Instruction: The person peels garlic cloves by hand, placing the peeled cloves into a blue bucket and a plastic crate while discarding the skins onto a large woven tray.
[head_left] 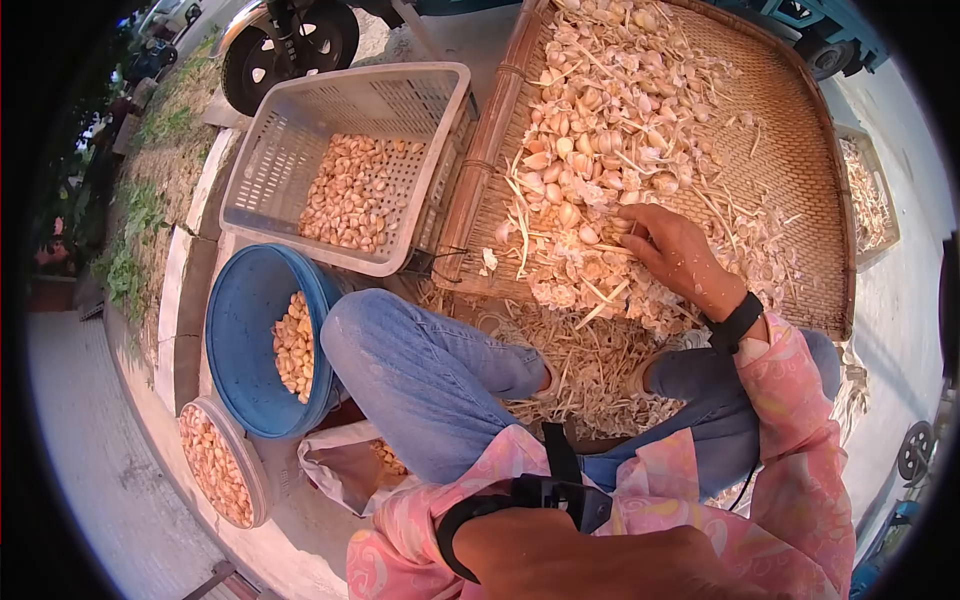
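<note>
My right hand (682, 258) rests at the lower part of a heap of garlic (590, 140) on a woven bamboo tray (790, 190). Its thumb and forefinger curl around a garlic clove, partly hidden among the others. Bits of skin stick to the back of that hand. Across the bottom of the view, close to the camera, lies my left hand (600, 555); its fingers are out of sight, so what it holds cannot be seen. Loose skins and dry stalks (600, 300) lie along the tray's near edge, below the right hand.
Left of the tray stands a plastic crate (285, 120) with cloves inside. A blue bucket (235, 330), a white tub (255, 475) and an open bag (335, 465) also hold cloves. Husks (590, 385) cover the ground between my feet. A vehicle wheel (290, 55) stands behind the crate.
</note>
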